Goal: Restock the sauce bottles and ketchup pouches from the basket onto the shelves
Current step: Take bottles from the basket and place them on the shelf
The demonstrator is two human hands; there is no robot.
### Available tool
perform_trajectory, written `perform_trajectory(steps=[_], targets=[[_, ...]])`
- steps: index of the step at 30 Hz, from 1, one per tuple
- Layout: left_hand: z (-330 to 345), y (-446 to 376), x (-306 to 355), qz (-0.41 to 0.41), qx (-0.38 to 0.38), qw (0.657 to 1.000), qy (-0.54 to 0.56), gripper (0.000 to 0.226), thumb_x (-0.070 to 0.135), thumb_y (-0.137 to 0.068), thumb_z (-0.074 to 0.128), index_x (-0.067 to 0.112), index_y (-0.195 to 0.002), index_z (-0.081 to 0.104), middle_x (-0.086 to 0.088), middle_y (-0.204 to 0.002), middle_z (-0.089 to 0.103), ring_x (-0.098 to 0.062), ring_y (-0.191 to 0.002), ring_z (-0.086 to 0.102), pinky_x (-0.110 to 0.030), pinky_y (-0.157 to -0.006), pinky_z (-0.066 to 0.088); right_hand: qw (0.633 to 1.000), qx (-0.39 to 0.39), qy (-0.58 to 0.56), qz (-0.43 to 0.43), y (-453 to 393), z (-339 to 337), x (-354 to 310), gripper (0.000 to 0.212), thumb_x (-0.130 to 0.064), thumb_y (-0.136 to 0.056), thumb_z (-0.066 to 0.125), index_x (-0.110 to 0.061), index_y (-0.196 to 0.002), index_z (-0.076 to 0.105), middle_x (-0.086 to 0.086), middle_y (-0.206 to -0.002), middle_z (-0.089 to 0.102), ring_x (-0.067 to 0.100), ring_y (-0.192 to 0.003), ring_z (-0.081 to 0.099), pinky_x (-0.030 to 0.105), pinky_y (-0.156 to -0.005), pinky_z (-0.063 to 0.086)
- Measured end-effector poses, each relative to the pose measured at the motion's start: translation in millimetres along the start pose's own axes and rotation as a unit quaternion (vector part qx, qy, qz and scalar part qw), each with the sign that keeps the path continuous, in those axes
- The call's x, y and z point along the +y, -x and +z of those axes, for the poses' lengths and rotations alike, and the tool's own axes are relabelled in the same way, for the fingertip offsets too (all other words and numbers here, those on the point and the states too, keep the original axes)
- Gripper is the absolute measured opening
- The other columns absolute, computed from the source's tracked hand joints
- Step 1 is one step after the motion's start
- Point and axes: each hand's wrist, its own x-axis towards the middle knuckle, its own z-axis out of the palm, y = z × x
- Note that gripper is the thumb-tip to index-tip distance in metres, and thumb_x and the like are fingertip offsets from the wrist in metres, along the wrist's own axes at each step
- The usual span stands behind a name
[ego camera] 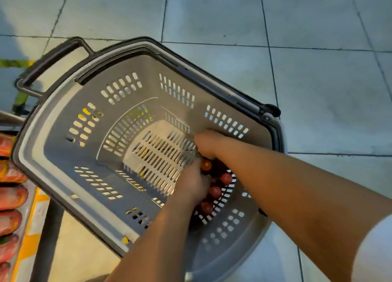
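Both hands are down in the basket point(63, 175), at its right-hand bottom corner. Left hand point(192, 183): fingers curled down among the sauce bottles point(215, 192), apparently round one, but the grip itself is hidden under the knuckles, so I cannot tell what exactly it has. Right hand point(206, 142): fingers curled under at the far end of the bottle cluster, against the slotted basket floor; grip also hidden, cannot tell if it holds a bottle or only touches.

Bottles: four caps countable. One orange cap point(206, 165) sits right between the two hands, touching both. Three red caps run in a line toward the viewer: point(226, 178), the one already marked, and point(206, 207). Dark bottle bodies lie below them, packed together against the basket wall; more may lie hidden under the hands. No ketchup pouches visible inside the basket.

Basket is grey plastic with slotted walls and floor, tilted in frame, one dark carry handle point(51, 59) folded out at upper left, a second handle bar point(212, 86) lying along the far right rim. It stands on a grey tiled floor point(318, 69).

Left edge of frame: a shelf point(31, 218) with a yellow front strip, carrying a row of red pouches point(12, 197); about six partly visible, cropped by the frame edge. Well apart from the hands.
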Motion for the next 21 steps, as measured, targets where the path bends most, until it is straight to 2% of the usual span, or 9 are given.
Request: perform_trajectory(steps=[2,3,5,7,9,12,15,19,21], targets=[[0,-7,1,0.010,-0.006,1.000,-0.024,0.045,0.019,-0.090,0.065,0.027,-0.133,0.053,-0.007,-0.135,0.061,-0.026,-0.122,0.058,-0.040,-0.105,0.045,1.000,0.004,0.013,-0.006,-2,2,0,0.027,-0.006,-0.098,0.058,-0.018,-0.078,0.043,0.003,-0.081,0.047,0.020,-0.076,0.050,0.033,-0.072,0.041],[1,-9,1,0.014,-0.008,0.999,-0.036,0.043,0.020,-0.090,0.066,0.026,-0.131,0.054,-0.008,-0.134,0.061,-0.027,-0.120,0.058,-0.041,-0.102,0.047,1.000,0.001,0.025,-0.009,-3,2,-1,0.021,-0.007,-0.098,0.058,-0.017,-0.083,0.048,0.003,-0.084,0.049,0.020,-0.078,0.051,0.033,-0.073,0.042],[2,-9,1,0.029,-0.005,0.998,-0.060,0.038,0.017,-0.092,0.064,0.025,-0.128,0.055,-0.008,-0.130,0.062,-0.023,-0.113,0.060,-0.032,-0.091,0.044,0.999,-0.010,0.047,-0.018,-5,1,-3,0.004,-0.008,-0.098,0.057,-0.012,-0.099,0.058,0.006,-0.091,0.054,0.022,-0.087,0.058,0.033,-0.075,0.044],[6,-5,-2,0.050,-0.006,0.996,-0.076,0.035,0.014,-0.099,0.057,0.021,-0.133,0.056,-0.008,-0.130,0.062,-0.013,-0.103,0.060,-0.021,-0.085,0.038,0.998,-0.019,0.061,-0.026,-4,-1,-6,0.011,-0.008,-0.098,0.057,-0.008,-0.108,0.062,0.010,-0.102,0.063,0.026,-0.099,0.065,0.035,-0.077,0.045],[8,2,-1,0.069,-0.008,0.994,-0.088,0.035,0.013,-0.104,0.051,0.015,-0.138,0.054,-0.013,-0.131,0.062,-0.010,-0.087,0.058,-0.015,-0.080,0.041,0.997,-0.021,0.072,-0.029,-3,-2,-8,0.014,-0.007,-0.097,0.057,-0.006,-0.109,0.063,0.012,-0.110,0.066,0.029,-0.104,0.065,0.035,-0.078,0.045],[5,2,-7,0.016,0.030,0.997,-0.066,0.035,0.015,-0.096,0.060,0.018,-0.131,0.055,-0.009,-0.124,0.062,-0.022,-0.108,0.061,-0.028,-0.089,0.045,0.998,-0.014,0.055,-0.017,-5,1,-12,0.014,-0.006,-0.096,0.057,-0.007,-0.107,0.065,0.013,-0.113,0.069,0.029,-0.103,0.067,0.036,-0.085,0.053],[-13,4,-12,-0.057,0.056,0.996,-0.038,0.009,0.018,-0.096,0.063,0.015,-0.102,0.057,-0.006,-0.100,0.059,-0.027,-0.098,0.060,-0.029,-0.076,0.039,0.999,-0.005,0.052,-0.011,-7,5,-14,0.014,-0.006,-0.093,0.059,-0.007,-0.106,0.066,0.013,-0.110,0.069,0.029,-0.099,0.068,0.038,-0.085,0.057],[-39,18,-22,-0.095,0.090,0.990,-0.050,0.022,0.025,-0.098,0.064,0.009,-0.112,0.062,-0.015,-0.113,0.066,-0.035,-0.108,0.062,-0.034,-0.079,0.043,0.998,-0.002,0.057,-0.012,-5,5,-16,0.011,-0.007,-0.091,0.065,-0.009,-0.101,0.065,0.013,-0.106,0.069,0.029,-0.098,0.068,0.037,-0.082,0.056],[-55,29,-21,-0.092,0.113,0.988,-0.043,0.019,0.024,-0.097,0.063,0.010,-0.110,0.062,-0.014,-0.112,0.067,-0.035,-0.108,0.062,-0.033,-0.077,0.042,0.998,-0.002,0.055,-0.012,-4,7,-15,0.017,-0.010,-0.090,0.067,-0.009,-0.106,0.065,0.013,-0.111,0.070,0.030,-0.102,0.068,0.038,-0.085,0.056]])
